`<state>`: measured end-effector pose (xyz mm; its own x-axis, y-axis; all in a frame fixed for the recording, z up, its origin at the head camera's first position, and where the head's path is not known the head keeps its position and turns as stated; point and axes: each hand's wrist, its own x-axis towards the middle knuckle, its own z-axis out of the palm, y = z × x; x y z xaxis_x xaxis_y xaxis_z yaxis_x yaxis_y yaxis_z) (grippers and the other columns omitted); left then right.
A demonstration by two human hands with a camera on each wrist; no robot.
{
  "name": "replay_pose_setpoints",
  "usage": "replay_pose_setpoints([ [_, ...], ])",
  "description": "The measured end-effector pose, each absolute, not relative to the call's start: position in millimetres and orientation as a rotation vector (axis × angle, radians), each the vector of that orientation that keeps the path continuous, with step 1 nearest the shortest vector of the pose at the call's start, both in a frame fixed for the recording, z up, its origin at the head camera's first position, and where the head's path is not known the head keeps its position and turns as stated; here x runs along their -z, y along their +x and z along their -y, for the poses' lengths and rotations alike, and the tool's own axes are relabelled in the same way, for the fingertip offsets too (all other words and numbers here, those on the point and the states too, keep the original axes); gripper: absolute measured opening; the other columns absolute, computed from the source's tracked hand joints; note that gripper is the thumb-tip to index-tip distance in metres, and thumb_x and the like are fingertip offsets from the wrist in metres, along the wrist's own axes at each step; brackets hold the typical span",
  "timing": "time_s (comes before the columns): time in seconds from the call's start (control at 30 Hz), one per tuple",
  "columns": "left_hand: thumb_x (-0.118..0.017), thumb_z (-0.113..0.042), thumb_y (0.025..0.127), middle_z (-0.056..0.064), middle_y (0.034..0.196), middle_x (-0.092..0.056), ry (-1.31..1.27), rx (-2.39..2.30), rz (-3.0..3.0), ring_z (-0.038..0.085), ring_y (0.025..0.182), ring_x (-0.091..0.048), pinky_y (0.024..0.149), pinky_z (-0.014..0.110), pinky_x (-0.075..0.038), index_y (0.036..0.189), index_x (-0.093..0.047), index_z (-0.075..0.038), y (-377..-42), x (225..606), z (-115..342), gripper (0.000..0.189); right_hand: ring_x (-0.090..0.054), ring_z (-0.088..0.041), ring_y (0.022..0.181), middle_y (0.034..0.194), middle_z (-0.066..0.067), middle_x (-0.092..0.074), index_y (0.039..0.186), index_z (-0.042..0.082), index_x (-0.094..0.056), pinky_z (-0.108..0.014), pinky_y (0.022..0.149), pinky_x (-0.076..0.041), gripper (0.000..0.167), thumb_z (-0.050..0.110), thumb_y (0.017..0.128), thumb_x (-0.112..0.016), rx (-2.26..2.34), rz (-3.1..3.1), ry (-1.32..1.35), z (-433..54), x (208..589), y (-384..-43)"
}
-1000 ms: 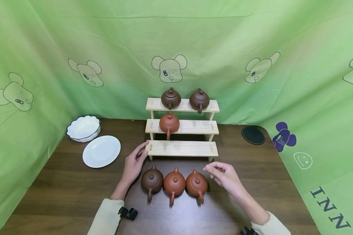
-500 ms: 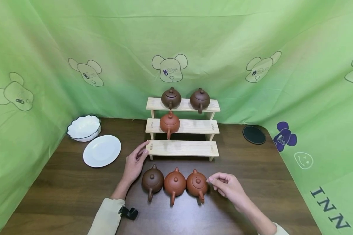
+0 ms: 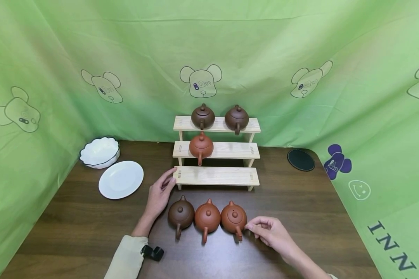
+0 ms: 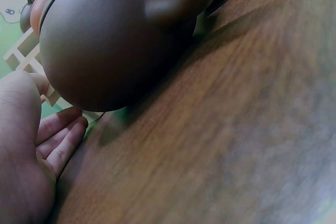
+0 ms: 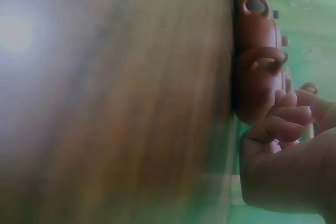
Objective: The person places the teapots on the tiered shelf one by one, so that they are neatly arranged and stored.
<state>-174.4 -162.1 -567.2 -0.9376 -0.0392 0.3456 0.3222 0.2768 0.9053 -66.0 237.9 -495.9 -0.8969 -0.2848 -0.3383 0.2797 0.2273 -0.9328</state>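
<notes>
Three teapots stand in a row on the table: a dark brown teapot (image 3: 180, 219), a middle red-brown teapot (image 3: 207, 223) and a right red-brown teapot (image 3: 233, 221). Behind them is a three-step wooden stand (image 3: 216, 176). My left hand (image 3: 158, 195) touches the left end of its lowest step with thumb and index finger; in the left wrist view the other fingers (image 4: 60, 142) extend loosely. Beside the right teapot, my right hand (image 3: 270, 234) has curled fingers, the thumb and index tips together. They hold nothing visible; whether they touch the pot, I cannot tell.
Two dark teapots (image 3: 236, 118) sit on the top step, and a red-brown teapot (image 3: 200, 147) on the left of the middle step. A scalloped white bowl (image 3: 99, 152) and a white plate (image 3: 121, 180) lie at left, a black coaster (image 3: 301, 160) at right. Green cloth surrounds the table.
My right hand has come down toward the front, from beside the right teapot's spout to beside its handle. The left hand, the teapots and the stand stay in place.
</notes>
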Motion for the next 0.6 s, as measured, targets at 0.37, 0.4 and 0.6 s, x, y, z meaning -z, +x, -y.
replay_pose_setpoints([
  [0.37,-0.067,-0.027,0.114,0.011,0.144,-0.074,-0.274,1.677,2.267,0.012,0.127,-0.073,0.099,0.019,-0.058,0.153,-0.07,-0.022,-182,580,167,0.039,-0.042,0.001,0.054,0.076,0.005,-0.063,0.11,-0.012,-0.076,-0.015,0.051,-0.034,0.029,0.017,0.108,-0.073,1.666,-1.992,-0.136,-232,505,-63],
  [0.4,-0.067,-0.028,0.114,0.011,0.143,-0.074,-0.272,1.678,2.268,0.012,0.127,-0.073,0.099,0.019,-0.058,0.153,-0.07,-0.023,-182,580,167,0.039,-0.042,0.0,0.055,0.076,0.005,-0.063,0.109,-0.012,-0.076,-0.015,0.051,-0.034,0.029,0.017,0.108,-0.073,1.668,-1.989,-0.135,-231,505,-62],
  [0.6,-0.067,-0.028,0.114,0.013,0.143,-0.074,-0.249,1.683,2.267,0.015,0.126,-0.074,0.098,0.018,-0.058,0.152,-0.071,-0.021,-177,572,164,0.039,-0.04,0.001,0.053,0.074,0.007,-0.062,0.108,-0.012,-0.076,-0.016,0.05,-0.031,0.028,0.016,0.105,-0.075,1.702,-1.979,-0.114,-226,506,-56],
])
